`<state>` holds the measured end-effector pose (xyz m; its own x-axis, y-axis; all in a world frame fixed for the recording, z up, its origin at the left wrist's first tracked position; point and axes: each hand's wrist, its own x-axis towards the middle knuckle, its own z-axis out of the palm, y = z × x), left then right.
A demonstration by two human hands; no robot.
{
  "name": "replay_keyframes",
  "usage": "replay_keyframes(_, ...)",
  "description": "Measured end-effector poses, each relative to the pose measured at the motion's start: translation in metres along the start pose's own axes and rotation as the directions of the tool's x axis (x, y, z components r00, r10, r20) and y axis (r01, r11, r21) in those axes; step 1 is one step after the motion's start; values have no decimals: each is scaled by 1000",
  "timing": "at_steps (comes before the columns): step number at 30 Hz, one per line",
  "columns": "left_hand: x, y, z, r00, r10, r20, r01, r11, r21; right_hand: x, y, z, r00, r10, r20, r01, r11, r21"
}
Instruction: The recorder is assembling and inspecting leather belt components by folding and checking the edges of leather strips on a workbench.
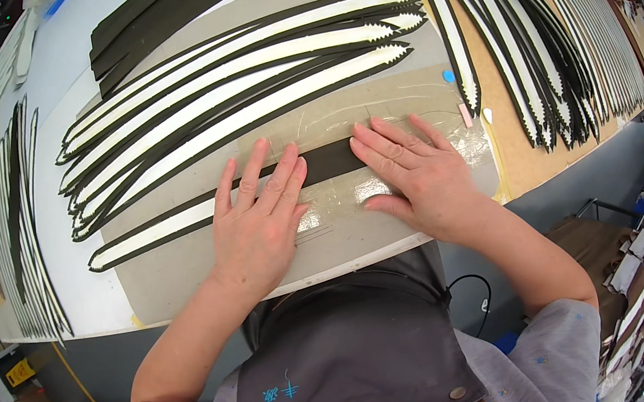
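My left hand [259,233] lies flat with fingers spread over a long strip [166,234] that has a white middle and black edges. Palm down, my right hand [424,175] rests with its fingertips on the bare black part of the strip [330,160] between both hands. What lies under my fingers and palms is hidden. Neither hand grips anything. Beneath them is a grey mat [175,287] with a clear, shiny sheet over part of it. Just beyond, several white-and-black strips [236,96] lie in an overlapping pile, their notched ends to the right.
Plain black strips [195,5] are stacked at the far side. More white-and-black strips [533,38] hang together on the brown board at right, and others [22,217] lie at left. A small blue disc [449,77] and a pink piece [465,116] sit by the mat's right edge.
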<state>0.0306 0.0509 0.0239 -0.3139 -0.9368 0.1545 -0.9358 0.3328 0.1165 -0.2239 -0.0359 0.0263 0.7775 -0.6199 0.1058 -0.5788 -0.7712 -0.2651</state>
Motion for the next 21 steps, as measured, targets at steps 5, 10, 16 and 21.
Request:
replay_keyframes(5, -9, 1, 0, 999, -50, -14, 49, 999, -22, -3, 4, -7, 1000, -12, -3, 12, 997, -75)
replay_keyframes(10, -9, -3, -2, 998, -49, -50, 46, 997, -65, 3, 2, -12, 999, -19, -29, 17, 997, -72)
replay_keyframes(16, 18, -15, -5, 990, 8, -144, -33, 984, -174, 27, 13, -12, 984, -72, -162, 82, 995, 52)
replay_keyframes(21, 36, -11, -4, 971, -63, -232, 17, 980, -196, 42, 9, -23, 985, 115, -127, -75, 956, 283)
